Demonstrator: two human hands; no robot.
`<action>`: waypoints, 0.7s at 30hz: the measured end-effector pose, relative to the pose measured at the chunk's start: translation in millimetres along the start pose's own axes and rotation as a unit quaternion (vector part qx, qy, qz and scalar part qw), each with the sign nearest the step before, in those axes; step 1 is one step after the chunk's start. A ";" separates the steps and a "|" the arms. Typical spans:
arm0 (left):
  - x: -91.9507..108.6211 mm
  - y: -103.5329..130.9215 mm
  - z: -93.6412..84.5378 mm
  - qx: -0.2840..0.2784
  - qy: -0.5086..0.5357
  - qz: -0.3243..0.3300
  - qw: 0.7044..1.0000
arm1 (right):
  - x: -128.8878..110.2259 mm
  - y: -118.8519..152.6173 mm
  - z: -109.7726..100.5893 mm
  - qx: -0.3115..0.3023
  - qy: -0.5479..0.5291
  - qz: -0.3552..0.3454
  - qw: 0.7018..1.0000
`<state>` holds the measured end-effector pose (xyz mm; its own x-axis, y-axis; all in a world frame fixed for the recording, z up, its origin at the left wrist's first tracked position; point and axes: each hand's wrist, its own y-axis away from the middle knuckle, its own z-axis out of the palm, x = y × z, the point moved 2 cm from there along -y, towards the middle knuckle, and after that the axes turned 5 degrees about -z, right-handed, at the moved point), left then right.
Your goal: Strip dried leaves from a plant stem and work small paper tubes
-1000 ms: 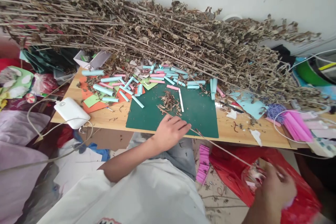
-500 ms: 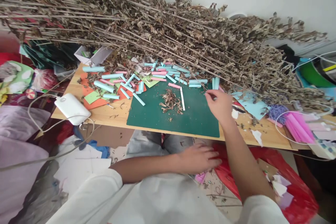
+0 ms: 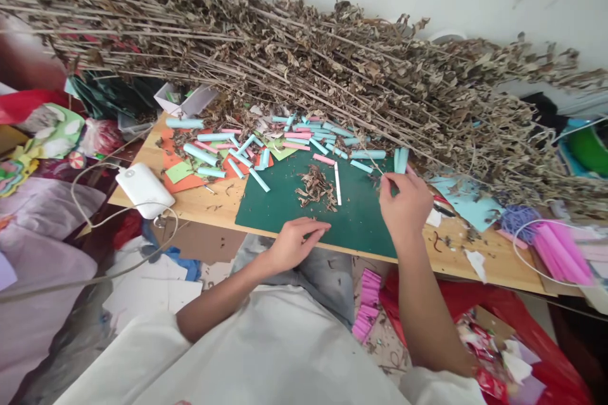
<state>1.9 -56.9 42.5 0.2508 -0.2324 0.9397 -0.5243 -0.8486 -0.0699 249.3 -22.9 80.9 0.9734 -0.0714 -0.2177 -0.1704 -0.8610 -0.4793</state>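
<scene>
My right hand (image 3: 406,205) is raised over the right edge of the green cutting mat (image 3: 280,212), thumb and index finger pinched on a thin dry stalk (image 3: 375,161) that slants up and left. Over the mat's front edge is my left hand (image 3: 297,243), fingers stretched out and thumb apart, with nothing visible in it. A small heap of crumbled dry leaves (image 3: 316,188) lies mid-mat, beside a slim white stick (image 3: 337,183) and a pink paper tube (image 3: 323,159). Two upright-looking blue paper tubes (image 3: 401,160) are just behind my right hand.
Long dried leafy stalks (image 3: 285,57) span the back. Many blue and pink tubes (image 3: 247,142) litter the back of the wooden table (image 3: 209,202). A white power bank (image 3: 145,190) with a cable sits left; pink paper (image 3: 560,253) lies right. A red bag (image 3: 399,304) hangs below.
My left hand has risen from near my lap to the mat's front edge. My right hand stays near the mat's right side, and a thin stalk now shows at its fingertips. The view has shifted slightly.
</scene>
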 end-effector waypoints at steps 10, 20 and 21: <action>2.3 -8.9 0.8 0.016 0.061 -0.064 0.996 | 43.0 56.9 -22.2 0.031 -0.029 0.099 0.994; -17.2 -20.8 3.1 0.052 0.159 -0.132 0.977 | 9.8 110.5 -40.7 0.025 -0.179 0.125 0.976; -17.8 -24.2 4.1 0.056 0.183 -0.144 0.971 | -1.9 105.8 -35.4 0.014 -0.195 0.111 0.974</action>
<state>13.5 -34.2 26.1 0.0563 0.1887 0.9804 -0.3780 -0.9048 0.1959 234.8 -131.7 60.8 0.7801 -0.0530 -0.6234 -0.3797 -0.8320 -0.4044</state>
